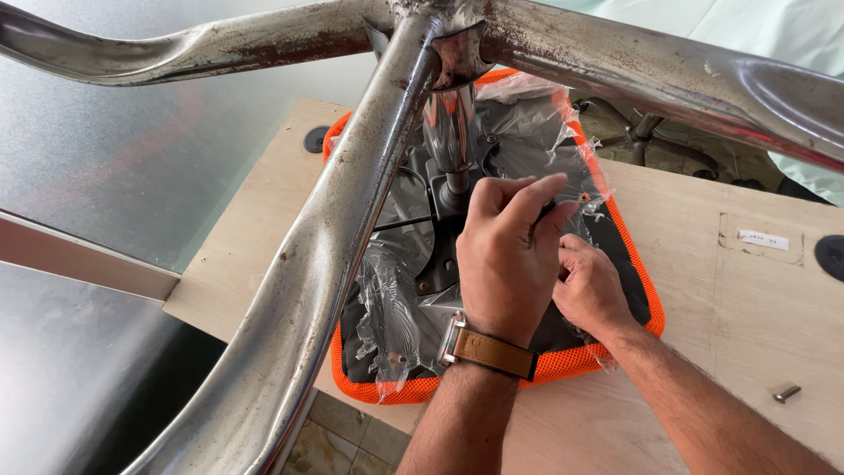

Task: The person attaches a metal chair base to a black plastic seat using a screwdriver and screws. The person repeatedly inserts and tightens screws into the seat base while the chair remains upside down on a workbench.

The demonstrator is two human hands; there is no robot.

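Seat: we see the orange-rimmed chair seat upside down on the wooden table, column pointing up at us.
Wrap: clear plastic film clings underneath.
Label: small white strip, table's right.
Hands: left hand and right hand both pinch film.

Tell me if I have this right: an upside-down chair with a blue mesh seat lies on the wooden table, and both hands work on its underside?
Not quite: the head view shows the seat edged in orange mesh, not blue. It does lie upside down on the wooden table, with the left hand and right hand at its underside.
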